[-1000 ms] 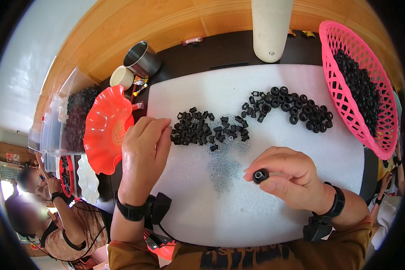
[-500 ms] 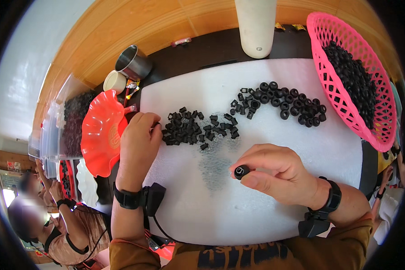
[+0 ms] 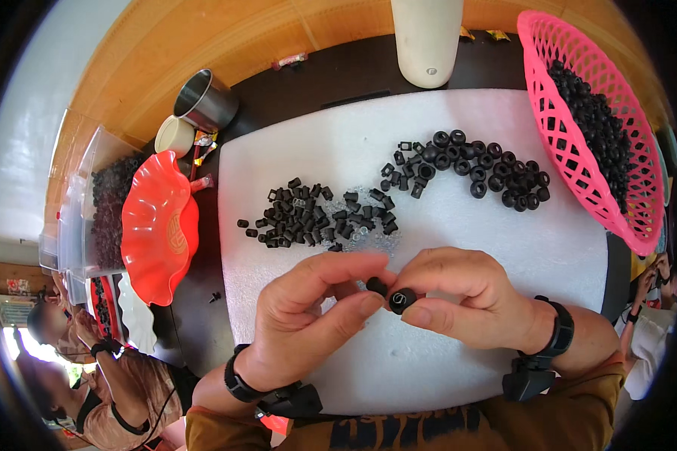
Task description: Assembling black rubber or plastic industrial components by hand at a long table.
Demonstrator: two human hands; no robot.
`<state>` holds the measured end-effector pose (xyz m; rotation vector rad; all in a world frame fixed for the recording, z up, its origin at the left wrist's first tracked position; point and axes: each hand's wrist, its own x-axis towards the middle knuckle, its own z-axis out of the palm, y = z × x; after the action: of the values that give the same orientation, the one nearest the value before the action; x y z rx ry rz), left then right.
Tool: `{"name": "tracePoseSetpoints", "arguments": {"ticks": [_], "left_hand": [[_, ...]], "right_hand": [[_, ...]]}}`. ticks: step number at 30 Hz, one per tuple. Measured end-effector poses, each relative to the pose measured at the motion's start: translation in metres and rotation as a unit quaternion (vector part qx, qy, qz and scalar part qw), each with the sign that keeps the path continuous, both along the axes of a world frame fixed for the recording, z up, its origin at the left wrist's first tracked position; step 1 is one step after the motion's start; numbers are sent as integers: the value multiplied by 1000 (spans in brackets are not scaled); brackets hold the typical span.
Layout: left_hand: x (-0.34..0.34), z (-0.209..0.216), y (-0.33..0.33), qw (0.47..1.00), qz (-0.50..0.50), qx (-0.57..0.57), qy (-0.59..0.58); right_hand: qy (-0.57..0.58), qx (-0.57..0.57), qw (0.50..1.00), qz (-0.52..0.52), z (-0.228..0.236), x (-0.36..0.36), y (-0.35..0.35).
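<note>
Black, round and hollow, a small bead-like piece [image 3: 402, 301] sits pinched between the thumb and fingers of the person's right hand [image 3: 462, 293], its open end turned up and a pale ring showing inside. Just beside it, the left hand [image 3: 308, 304] grips a smaller black part [image 3: 376, 286] at its fingertips, the two hands nearly meeting over a white foam sheet [image 3: 444, 376]. Beyond the fingers I see clear tiny bits [image 3: 380, 241] scattered on the foam, and next to them, to the left, a loose heap of black spool-like parts [image 3: 301, 218]. Farther off to the right lie round black beads [image 3: 496, 167], with some squarish black parts [image 3: 408, 168] at their left end. At the right edge a pink lattice basket [image 3: 535, 98] leans, holding many more black pieces. Over on the left stand a wavy red dish [image 3: 158, 233] and a metal cup [image 3: 210, 101]; a cream cylinder [image 3: 426, 45] rises at the back of the dark table [image 3: 316, 75].
</note>
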<state>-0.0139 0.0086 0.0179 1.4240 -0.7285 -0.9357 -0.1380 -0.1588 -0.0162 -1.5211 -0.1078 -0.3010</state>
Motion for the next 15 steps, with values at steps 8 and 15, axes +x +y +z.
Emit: {"name": "tracePoseSetpoints", "arguments": {"ticks": [8, 15], "left_hand": [[7, -16, -2, 991, -16, -43, -128], [6, -6, 1, 992, -8, 7, -128]], "right_hand": [[14, -6, 1000, 1, -3, 1, 0], [28, 7, 1000, -4, -4, 1, 0]]}}
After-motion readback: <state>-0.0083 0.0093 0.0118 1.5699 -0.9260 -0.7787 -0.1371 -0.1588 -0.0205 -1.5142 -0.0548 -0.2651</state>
